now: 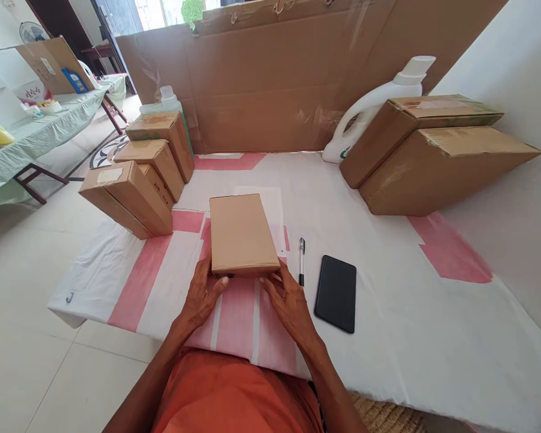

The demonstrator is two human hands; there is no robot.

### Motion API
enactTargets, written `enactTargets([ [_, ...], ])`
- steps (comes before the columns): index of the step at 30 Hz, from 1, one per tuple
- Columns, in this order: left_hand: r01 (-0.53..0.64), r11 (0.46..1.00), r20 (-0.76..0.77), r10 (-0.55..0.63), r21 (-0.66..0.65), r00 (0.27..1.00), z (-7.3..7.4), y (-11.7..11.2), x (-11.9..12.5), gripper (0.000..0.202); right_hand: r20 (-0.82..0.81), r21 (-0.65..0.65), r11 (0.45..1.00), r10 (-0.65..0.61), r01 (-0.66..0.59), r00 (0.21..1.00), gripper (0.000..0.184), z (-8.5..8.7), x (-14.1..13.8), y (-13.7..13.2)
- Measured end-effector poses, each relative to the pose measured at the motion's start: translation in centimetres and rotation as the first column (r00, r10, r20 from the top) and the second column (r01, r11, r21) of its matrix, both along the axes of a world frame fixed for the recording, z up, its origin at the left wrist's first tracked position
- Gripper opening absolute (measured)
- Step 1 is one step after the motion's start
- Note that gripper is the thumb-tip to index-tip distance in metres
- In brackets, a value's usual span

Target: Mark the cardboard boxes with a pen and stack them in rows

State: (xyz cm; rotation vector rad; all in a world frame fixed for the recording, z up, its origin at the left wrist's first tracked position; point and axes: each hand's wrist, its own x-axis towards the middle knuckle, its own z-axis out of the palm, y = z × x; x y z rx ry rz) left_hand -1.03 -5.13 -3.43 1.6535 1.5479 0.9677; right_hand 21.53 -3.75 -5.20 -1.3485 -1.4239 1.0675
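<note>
Near the front of the table (410, 343), between the left hand (202, 302) and right hand (293, 304), was the cardboard box (243, 234), fingers clasping its near corners. Its top looked closed; handling seemed under way, with the pen (302, 261) and black device (336, 294) unheld. How much remained could not be told.

We record one cardboard box (242, 231), tan-brown, plain on its top face, closed. We note the broad face up, the long sides running away from the near edge, and the near wall as a thin shaded strip. It is held at both near corners, over the pink-and-white tablecloth (401, 337); we cannot tell whether its underside touches the cloth.
</note>
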Motion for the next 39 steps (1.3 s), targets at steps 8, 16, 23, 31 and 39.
enactTargets([
  [8,-0.006,0.978,-0.16,0.04,0.207,0.986,2.3,-0.9,0.8,0.081,-0.106,-0.119,0.992,0.025,-0.038,0.994,0.085,1.5,1.1,-0.2],
  [16,0.146,0.86,-0.241,-0.027,0.49,0.97,9.5,-0.3,1.7,0.087,-0.38,-0.251,0.967,-0.136,0.04,0.915,0.117,5.2,0.8,-5.8],
  [23,0.165,0.9,-0.073,-0.148,0.404,0.986,12.3,0.3,2.6,0.075,-0.319,-0.458,0.888,-0.11,-0.051,0.941,0.09,12.3,1.4,-10.9],
  [31,0.132,0.966,0.051,-0.146,0.221,0.988,11.6,0.7,3.6,0.056,0.248,-0.186,0.957,-0.172,0.221,0.953,0.072,14.3,4.1,-8.1],
  [39,0.17,0.942,-0.028,-0.169,0.289,0.985,13.0,-1.8,5.5,0.032,0.414,0.356,0.925,-0.281,0.13,0.866,0.048,15.7,1.2,-3.7],
])
